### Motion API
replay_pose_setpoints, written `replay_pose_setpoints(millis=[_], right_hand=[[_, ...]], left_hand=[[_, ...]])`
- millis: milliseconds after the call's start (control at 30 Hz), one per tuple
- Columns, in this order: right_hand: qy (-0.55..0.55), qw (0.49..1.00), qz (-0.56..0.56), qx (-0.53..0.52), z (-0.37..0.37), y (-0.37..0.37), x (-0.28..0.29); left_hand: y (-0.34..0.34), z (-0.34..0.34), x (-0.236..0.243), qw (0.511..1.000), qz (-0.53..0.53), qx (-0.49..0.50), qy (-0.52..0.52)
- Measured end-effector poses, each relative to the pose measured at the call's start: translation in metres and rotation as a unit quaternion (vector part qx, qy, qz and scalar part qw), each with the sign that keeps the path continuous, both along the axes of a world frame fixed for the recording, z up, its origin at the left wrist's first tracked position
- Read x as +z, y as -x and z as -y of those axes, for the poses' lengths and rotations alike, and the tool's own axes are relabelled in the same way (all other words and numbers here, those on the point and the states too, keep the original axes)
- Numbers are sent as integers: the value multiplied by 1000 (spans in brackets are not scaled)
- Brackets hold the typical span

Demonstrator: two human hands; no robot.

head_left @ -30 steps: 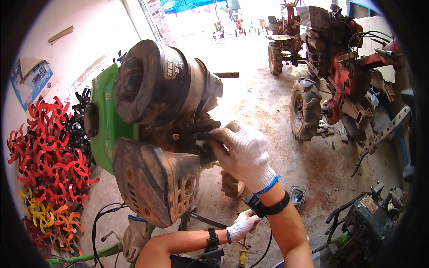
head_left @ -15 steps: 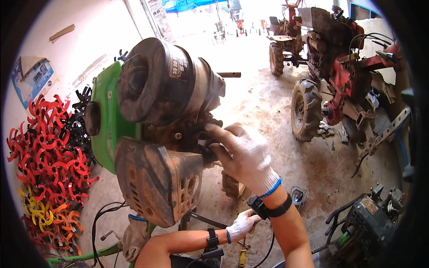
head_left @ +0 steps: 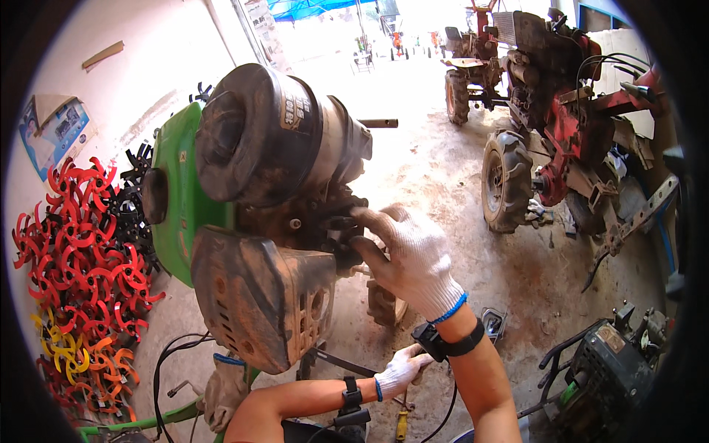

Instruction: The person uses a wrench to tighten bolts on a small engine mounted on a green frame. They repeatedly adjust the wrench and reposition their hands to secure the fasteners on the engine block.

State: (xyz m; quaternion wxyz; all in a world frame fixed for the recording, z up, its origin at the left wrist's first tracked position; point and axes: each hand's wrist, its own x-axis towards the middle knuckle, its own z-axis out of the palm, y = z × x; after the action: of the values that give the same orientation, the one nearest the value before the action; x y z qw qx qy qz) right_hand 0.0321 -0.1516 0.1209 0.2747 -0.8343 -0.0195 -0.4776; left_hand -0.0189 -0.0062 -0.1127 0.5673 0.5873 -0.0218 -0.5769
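A small engine with a green fuel tank (head_left: pixel 176 214), a round black air filter housing (head_left: pixel 258 133) and a dusty muffler guard (head_left: pixel 251 295) fills the centre left. My right hand (head_left: pixel 410 255), in a white knit glove with darkened fingertips, reaches the engine's right side. Its thumb and index finger close around a small dark engine part (head_left: pixel 341 235), mostly hidden in shadow. Lower down, my left hand (head_left: pixel 399 371), also gloved, has its fingers drawn together beside my right wrist; what they hold is too small to make out. Beneath it a yellow-handled screwdriver (head_left: pixel 402 425) stands out against the floor.
Red, orange and yellow tiller blades (head_left: pixel 85 280) are piled along the left wall. A red walking tractor (head_left: pixel 565 148) with a lugged tyre (head_left: pixel 507 181) stands at the right. Another dark engine (head_left: pixel 609 369) sits at lower right. Black cables (head_left: pixel 164 362) hang near the green frame.
My right hand has shifted slightly right and down, its fingertips still at the dark part. A short metal piece below the thumb now shows more. My left hand has barely moved.
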Motion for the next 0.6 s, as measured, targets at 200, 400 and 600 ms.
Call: replay_pose_setpoints(millis=[200, 400, 600], right_hand=[[59, 991, -112, -31, 3, 1, 4], [58, 998, 26, -6, 0, -2, 4], [32, 999, 33, -14, -2, -4, 6]], left_hand=[[0, 0, 5, 1000, -8, 6, 4], [0, -1, 6, 1000, -11, 7, 6], [0, -2, 4, 1000, -9, 11, 2]])
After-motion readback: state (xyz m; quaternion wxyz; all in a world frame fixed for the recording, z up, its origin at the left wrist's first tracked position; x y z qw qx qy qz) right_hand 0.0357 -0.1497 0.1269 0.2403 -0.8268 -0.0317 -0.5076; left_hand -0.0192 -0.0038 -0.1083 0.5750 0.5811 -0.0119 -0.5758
